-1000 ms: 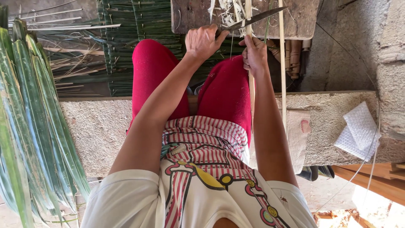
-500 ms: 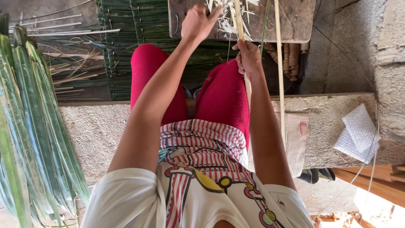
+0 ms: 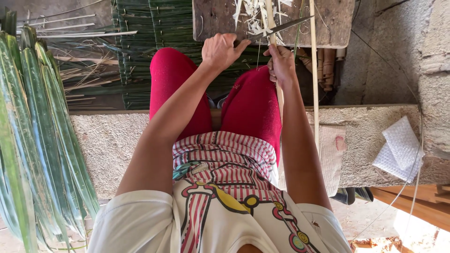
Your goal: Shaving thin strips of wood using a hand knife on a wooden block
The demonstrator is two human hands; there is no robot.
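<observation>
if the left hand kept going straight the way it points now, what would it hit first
Probably the worn wooden board just ahead of the left hand, which grips the long knife. Depth is hard to judge, so it might pass beneath the board's near edge instead.

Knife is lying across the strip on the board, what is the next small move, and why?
Probably draw the knife along the pale strip again. The left hand holds the blade on the wooden board, the right hand grips the strip, and shavings lie there.

Red trousers [image 3: 176,89], red-and-white striped cloth [image 3: 225,152], green palm leaves [image 3: 33,154], pale shavings [image 3: 251,14], weathered brown board [image 3: 220,18]
</observation>
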